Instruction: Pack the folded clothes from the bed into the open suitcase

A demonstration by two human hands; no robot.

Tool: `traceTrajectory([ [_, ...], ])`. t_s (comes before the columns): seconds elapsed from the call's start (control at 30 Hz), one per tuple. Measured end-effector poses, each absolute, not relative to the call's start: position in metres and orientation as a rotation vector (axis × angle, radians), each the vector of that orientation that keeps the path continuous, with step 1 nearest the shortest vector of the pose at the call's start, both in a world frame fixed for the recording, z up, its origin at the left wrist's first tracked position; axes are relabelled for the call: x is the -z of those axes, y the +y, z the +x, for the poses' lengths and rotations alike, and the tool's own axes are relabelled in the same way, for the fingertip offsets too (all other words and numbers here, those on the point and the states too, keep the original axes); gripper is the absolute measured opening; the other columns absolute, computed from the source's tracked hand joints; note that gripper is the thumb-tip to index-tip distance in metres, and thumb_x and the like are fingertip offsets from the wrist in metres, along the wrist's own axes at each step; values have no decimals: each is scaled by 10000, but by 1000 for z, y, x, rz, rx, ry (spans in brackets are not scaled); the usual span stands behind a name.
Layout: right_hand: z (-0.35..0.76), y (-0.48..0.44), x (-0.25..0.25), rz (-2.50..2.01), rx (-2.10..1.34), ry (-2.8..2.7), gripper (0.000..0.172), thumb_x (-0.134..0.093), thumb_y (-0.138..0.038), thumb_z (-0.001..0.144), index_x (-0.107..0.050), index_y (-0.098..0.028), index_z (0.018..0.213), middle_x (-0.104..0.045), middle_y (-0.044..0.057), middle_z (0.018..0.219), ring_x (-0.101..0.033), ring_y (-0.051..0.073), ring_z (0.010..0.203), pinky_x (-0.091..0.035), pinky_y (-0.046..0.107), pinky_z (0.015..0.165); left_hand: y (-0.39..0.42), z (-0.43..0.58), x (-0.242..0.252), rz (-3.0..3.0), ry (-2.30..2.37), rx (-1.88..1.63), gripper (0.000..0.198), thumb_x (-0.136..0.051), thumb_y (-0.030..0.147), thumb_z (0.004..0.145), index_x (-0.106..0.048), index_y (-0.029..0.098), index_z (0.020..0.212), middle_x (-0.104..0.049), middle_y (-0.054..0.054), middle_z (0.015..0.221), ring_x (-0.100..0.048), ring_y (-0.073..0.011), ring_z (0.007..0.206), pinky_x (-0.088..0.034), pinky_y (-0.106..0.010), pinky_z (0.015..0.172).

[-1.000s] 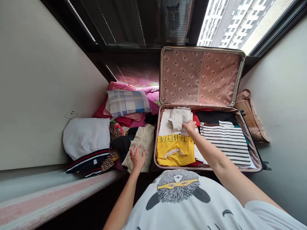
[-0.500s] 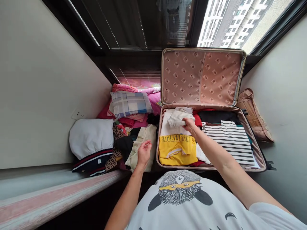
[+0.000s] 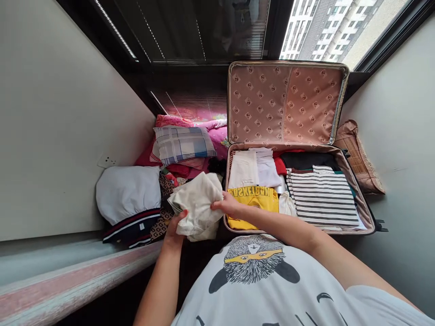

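A cream folded garment (image 3: 200, 203) is held up between my hands, left of the suitcase (image 3: 295, 233). My left hand (image 3: 176, 228) grips its lower left side, with the thumb on top. On the right edge, my right hand (image 3: 226, 203) pinches the fabric, its forearm crossing in front of the suitcase. Inside the suitcase lie a white folded garment (image 3: 243, 168), a pale lilac-white one (image 3: 267, 167) beside it, a yellow shirt with lettering (image 3: 253, 197) and a black-and-white striped shirt (image 3: 324, 199). What kind of garment the cream one is, I cannot tell.
The suitcase lid (image 3: 287, 104) stands open against the window. To the left are a plaid pillow (image 3: 185, 144), a white rounded bundle (image 3: 129, 192) and a navy striped-edge garment (image 3: 136, 231). A brown woven roll (image 3: 360, 158) leans by the right wall.
My right hand has let go of the white cloth in the suitcase and moved left. Both hands have taken hold of the cream garment and lifted it from the pile.
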State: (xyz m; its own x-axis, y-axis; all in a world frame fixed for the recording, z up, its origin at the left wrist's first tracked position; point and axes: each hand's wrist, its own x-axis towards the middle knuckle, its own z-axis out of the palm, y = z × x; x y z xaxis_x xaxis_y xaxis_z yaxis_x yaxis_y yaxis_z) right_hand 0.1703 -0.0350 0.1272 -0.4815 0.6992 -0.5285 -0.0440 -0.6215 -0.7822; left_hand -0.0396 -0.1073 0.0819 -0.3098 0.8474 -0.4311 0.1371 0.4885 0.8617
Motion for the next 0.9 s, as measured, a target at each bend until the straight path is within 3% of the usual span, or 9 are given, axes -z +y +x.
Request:
traceTrajectory([
  [0.1, 172, -39, -104, -1431, -1817, -1716, 405, -757, -169, 619, -660, -202, 1011, -727, 35, 896, -673, 241, 849, -537, 336, 771, -118, -52, -44, 621, 1860, -802, 718, -773, 589, 693, -678, 138, 1244, -770, -162, 1116, -735, -358, 1050, -603, -482, 880],
  [0.23, 205, -34, -90, -1489, -1432, -2096, 392, -688, -127, 718, -716, -193, 1104, -742, 70, 1004, -680, 222, 908, -525, 323, 870, -123, -41, -5, 600, 2208, -598, 515, -774, 313, 732, -656, 143, 1205, -751, -176, 1169, -656, -342, 1257, -542, -399, 995],
  [0.4, 284, 9, -77, -1937, -1181, -1894, 433, -600, -167, 843, -668, -140, 1270, -741, 99, 1060, -685, 218, 979, -509, 308, 924, -128, -43, 5, 639, 2364, -515, 546, -715, 296, 804, -587, 141, 1312, -696, -221, 1283, -643, -366, 1276, -525, -420, 1023],
  [0.57, 326, 63, -56, -2254, -991, -1659, 514, -609, -292, 872, -565, -63, 1330, -684, 194, 1187, -646, 295, 1116, -488, 375, 975, -127, -54, -1, 665, 2467, -648, 608, -671, 321, 858, -508, 129, 1411, -731, -191, 1205, -702, -331, 1173, -522, -444, 1035],
  [0.7, 305, 89, -45, -2305, -1034, -1480, 618, -730, -434, 812, -546, -93, 1293, -649, 225, 1259, -604, 341, 1207, -479, 411, 998, -121, -45, -11, 771, 2395, -810, 473, -660, 263, 849, -590, 147, 1302, -741, -159, 1168, -735, -270, 1082, -548, -411, 1008],
  [0.8, 282, 101, -43, -2225, -1211, -1252, 613, -831, -370, 702, -580, -117, 1201, -671, 213, 1197, -622, 345, 1184, -496, 411, 968, -118, -32, -20, 833, 2339, -872, 412, -671, 240, 824, -630, 158, 1226, -743, -143, 1131, -741, -257, 1037, -573, -414, 976],
  [0.9, 268, 109, -46, -2088, -1317, -1163, 490, -832, -274, 647, -620, -142, 1069, -700, 148, 1039, -664, 306, 1070, -535, 352, 850, -118, -17, -28, 855, 2257, -921, 353, -654, 225, 816, -659, 146, 1160, -735, -157, 1114, -743, -250, 1002, -609, -386, 894],
])
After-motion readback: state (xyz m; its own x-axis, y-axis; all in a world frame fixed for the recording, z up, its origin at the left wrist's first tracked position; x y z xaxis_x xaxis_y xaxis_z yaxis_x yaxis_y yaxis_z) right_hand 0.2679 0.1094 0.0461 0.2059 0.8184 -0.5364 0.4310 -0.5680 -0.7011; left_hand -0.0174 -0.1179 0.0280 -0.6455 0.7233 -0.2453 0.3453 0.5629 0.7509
